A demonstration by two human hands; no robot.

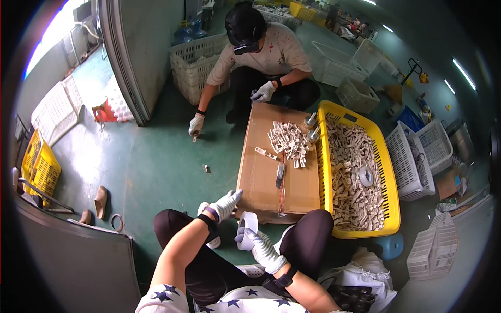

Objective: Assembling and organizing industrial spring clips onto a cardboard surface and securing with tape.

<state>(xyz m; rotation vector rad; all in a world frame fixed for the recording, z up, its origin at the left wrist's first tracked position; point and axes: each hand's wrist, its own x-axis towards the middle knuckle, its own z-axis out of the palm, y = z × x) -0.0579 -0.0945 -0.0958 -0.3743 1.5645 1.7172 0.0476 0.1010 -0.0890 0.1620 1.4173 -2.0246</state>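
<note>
I am sitting on the floor with my knees apart. My right hand wears a white work glove, and its fingers are curled around a roll of white tape. The roll stands on its edge just above my lap, close to the near side of the big flat cardboard box.

My left hand has a glove too. Its fingers are spread wide and hold nothing. They reach out near the corner of the box, just beside the tape roll. I think one fingertip may touch the tape, but I cannot tell for sure from here.

On top of the box lies a small pile of pale little pieces and a dark tool along the brown tape line. Right beside the box is a yellow basket full of the same pale pieces, with another tape roll lying in it.

Across from me another person crouches. One gloved hand of theirs is down at the green floor.
</note>
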